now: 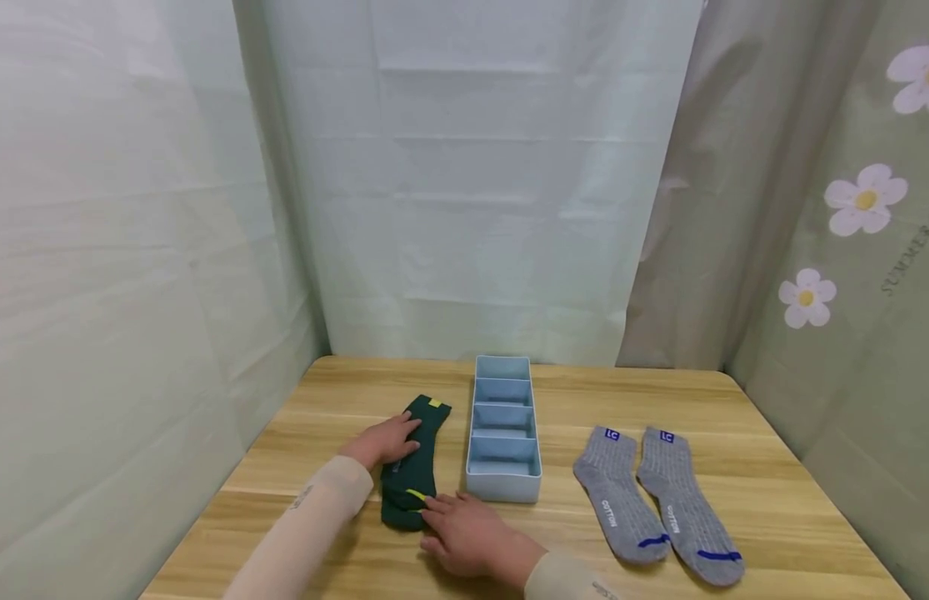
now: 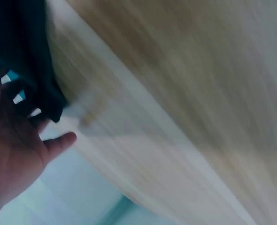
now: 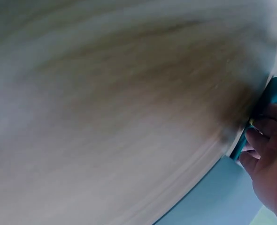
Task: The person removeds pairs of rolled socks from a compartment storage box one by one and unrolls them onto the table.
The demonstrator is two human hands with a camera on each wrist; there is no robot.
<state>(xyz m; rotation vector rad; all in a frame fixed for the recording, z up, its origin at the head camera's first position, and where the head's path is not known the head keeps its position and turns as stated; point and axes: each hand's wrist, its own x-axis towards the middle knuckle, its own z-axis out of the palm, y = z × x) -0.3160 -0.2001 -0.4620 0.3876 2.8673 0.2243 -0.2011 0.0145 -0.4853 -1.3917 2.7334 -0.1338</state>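
Note:
A dark green sock (image 1: 430, 437) with yellow patches lies lengthwise on the table, left of the box; its near end looks folded over, and whether a second sock lies under it I cannot tell. Across its middle rests my left hand (image 1: 389, 439), fingers spread flat on the fabric. My right hand (image 1: 467, 533) touches the near end with extended fingertips, thumb apart. In the left wrist view dark cloth (image 2: 23, 42) covers part of the left fingers. The right wrist view catches the right hand (image 3: 270, 164) at the sock's edge (image 3: 270, 91).
A light blue box (image 1: 503, 487) divided into several compartments stands just right of the sock. Two grey socks (image 1: 614, 492) with blue marks lie side by side farther right. The wood-grain table (image 1: 322, 400) has pale curtains (image 1: 471, 208) behind and beside it.

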